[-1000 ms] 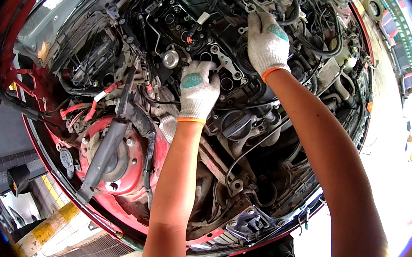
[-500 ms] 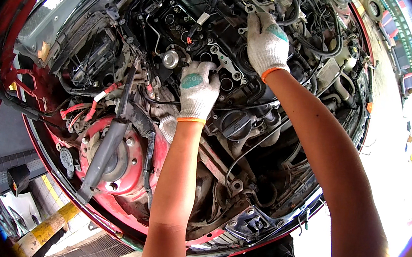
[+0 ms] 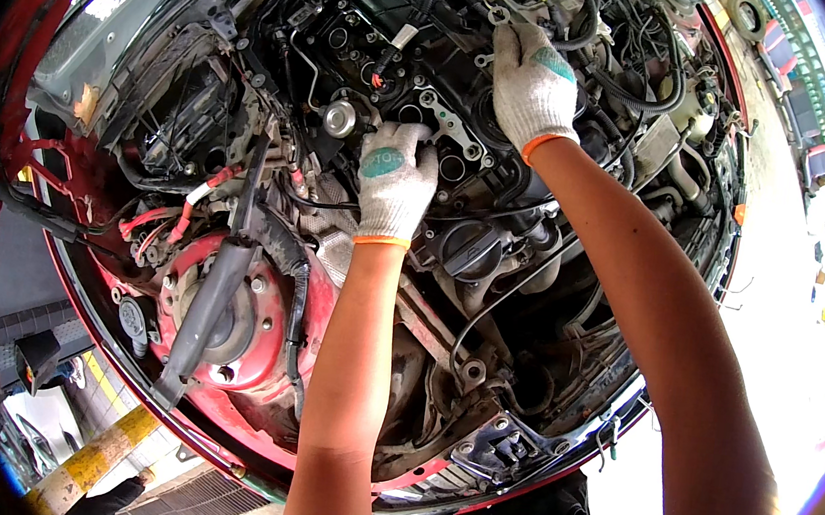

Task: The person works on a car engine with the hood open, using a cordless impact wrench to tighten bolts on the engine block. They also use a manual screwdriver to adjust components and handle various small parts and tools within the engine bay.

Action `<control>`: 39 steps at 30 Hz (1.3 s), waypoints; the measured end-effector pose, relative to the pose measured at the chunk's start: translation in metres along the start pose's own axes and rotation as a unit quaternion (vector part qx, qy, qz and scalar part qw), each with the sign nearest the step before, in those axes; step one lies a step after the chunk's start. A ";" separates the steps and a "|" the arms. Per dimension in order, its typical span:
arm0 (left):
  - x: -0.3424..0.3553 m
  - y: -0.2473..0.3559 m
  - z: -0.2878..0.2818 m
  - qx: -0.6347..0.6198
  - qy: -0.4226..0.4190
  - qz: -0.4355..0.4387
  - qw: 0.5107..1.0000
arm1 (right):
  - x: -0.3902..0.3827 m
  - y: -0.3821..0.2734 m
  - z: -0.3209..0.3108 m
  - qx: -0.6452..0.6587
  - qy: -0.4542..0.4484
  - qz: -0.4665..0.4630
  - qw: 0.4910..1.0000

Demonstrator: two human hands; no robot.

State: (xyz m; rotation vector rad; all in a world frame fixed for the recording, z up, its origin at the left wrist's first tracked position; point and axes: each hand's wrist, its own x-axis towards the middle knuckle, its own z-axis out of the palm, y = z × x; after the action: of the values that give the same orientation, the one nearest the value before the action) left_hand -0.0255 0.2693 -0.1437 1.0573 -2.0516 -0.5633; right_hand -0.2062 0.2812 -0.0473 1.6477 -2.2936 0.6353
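In the head view, my left hand (image 3: pixel 395 180), in a white knitted glove, has curled fingers low on the dark engine (image 3: pixel 383 13), just right of a silver cylindrical part (image 3: pixel 340 118) and left of a metal plate with bolts (image 3: pixel 473 150). What those fingertips grip is hidden. My right hand (image 3: pixel 535 94), also gloved, is closed higher up on the engine, beside a small metal eyelet (image 3: pixel 499 15); what it holds is hidden. A large black cap (image 3: pixel 473 254) lies below and right of my left hand.
A red strut tower (image 3: pixel 268 343) with a grey rod (image 3: pixel 206 306) across it sits lower left. Hoses (image 3: pixel 650 102) run along the upper right. The car's red edge (image 3: pixel 77 293) curves round the bay. A yellow post (image 3: pixel 102 436) stands outside, with a dark, unclear shape (image 3: pixel 105 502) beside it.
My hands have hardly moved, still closed at the same spots. A dark shape has come into view beside the yellow post at the lower left.
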 end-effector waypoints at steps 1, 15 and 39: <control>0.000 -0.001 0.000 0.002 0.001 0.002 1.000 | 0.000 -0.001 0.000 -0.005 0.000 -0.003 1.000; -0.003 -0.006 0.000 -0.019 -0.006 -0.013 1.000 | 0.002 -0.009 -0.006 0.118 0.012 0.099 0.988; -0.003 -0.005 0.001 -0.009 0.007 -0.001 1.000 | 0.004 -0.007 0.000 0.152 0.041 0.131 0.979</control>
State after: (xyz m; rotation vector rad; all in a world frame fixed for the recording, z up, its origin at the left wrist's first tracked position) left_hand -0.0228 0.2691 -0.1485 1.0501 -2.0297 -0.5739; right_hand -0.2009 0.2759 -0.0441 1.4106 -2.4714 1.1404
